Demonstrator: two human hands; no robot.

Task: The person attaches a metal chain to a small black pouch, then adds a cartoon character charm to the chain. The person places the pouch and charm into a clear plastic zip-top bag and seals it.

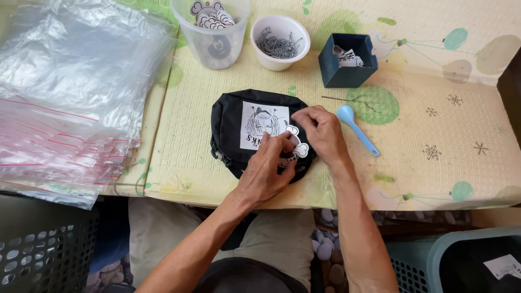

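At frame centre we judge the tag-fixing step underway: our left hand [267, 172] and right hand [321, 132] both pinch the white tag [298, 147] on the black pouch [230, 127], needing steady alignment next.

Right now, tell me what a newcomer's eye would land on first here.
First the black pouch with a white printed patch, at the mat's near edge, where the left hand and the right hand press a white bone-shaped tag onto it. Next, the big stack of clear zip bags at far left. Behind the pouch stand a clear tub of tags, a white cup of metal pins and a dark blue box.
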